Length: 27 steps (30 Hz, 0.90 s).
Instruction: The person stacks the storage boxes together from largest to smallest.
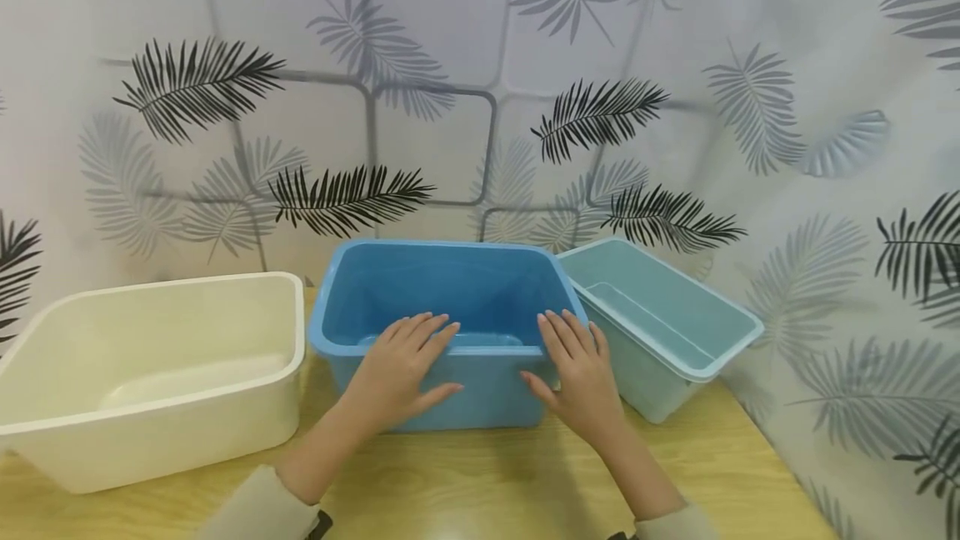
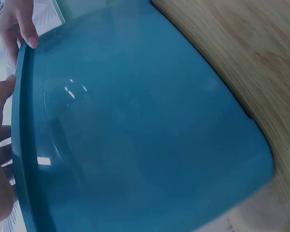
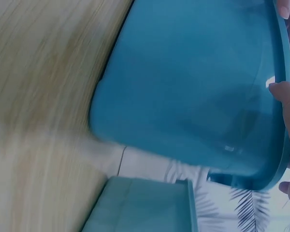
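Note:
A rectangular blue plastic bin point(image 1: 480, 394) stands upright on the table. My left hand point(image 1: 405, 365) grips its front rim left of the middle, fingers over the edge and thumb on the outside. Near the front right corner, my right hand point(image 1: 581, 373) holds the same rim, thumb again outside. The left wrist view shows the bin's smooth outer wall point(image 2: 135, 116), with the left thumb point(image 2: 4, 89) at the rim. In the right wrist view, the right thumb point(image 3: 282, 92) touches the rim, and the fingers are partly hidden behind it. The bin's visible inside holds nothing.
To the left stands a cream plastic bin point(image 1: 187, 432). A pale green bin point(image 1: 637, 365) sits at an angle on the right, close against the blue one. All three are on a wooden table point(image 1: 450, 482), before a leaf-patterned backdrop point(image 1: 450, 140).

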{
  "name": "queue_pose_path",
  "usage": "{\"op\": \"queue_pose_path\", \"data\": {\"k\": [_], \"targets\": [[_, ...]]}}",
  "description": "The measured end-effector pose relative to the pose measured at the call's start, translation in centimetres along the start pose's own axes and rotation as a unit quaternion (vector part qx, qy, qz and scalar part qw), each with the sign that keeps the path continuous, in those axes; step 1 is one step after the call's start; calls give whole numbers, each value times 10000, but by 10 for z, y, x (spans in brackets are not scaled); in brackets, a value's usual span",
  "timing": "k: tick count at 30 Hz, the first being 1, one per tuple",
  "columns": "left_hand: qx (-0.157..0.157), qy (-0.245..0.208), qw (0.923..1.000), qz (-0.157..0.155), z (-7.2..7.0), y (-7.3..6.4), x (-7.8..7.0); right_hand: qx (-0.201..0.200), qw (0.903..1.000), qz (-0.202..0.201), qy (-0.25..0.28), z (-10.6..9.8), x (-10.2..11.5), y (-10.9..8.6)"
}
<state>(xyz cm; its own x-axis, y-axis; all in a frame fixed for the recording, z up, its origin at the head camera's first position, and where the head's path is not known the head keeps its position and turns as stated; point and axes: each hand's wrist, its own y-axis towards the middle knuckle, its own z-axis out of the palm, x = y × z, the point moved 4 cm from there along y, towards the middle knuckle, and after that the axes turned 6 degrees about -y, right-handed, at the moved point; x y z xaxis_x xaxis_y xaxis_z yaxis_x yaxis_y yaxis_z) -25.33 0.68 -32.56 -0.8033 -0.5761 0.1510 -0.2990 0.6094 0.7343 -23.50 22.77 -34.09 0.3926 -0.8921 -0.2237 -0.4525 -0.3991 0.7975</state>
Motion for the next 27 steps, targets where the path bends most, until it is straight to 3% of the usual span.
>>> {"op": "queue_pose_path", "data": {"k": [11, 17, 27], "targets": [[156, -34, 9999, -7, 24, 28, -23, 165, 9990, 395, -132, -4, -34, -26], [207, 109, 9996, 183, 39, 46, -38, 72, 9971, 671, -355, -12, -56, -38], [412, 274, 9972, 554, 60, 74, -73, 502, 9898, 1017, -865, -19, -87, -58]]}}
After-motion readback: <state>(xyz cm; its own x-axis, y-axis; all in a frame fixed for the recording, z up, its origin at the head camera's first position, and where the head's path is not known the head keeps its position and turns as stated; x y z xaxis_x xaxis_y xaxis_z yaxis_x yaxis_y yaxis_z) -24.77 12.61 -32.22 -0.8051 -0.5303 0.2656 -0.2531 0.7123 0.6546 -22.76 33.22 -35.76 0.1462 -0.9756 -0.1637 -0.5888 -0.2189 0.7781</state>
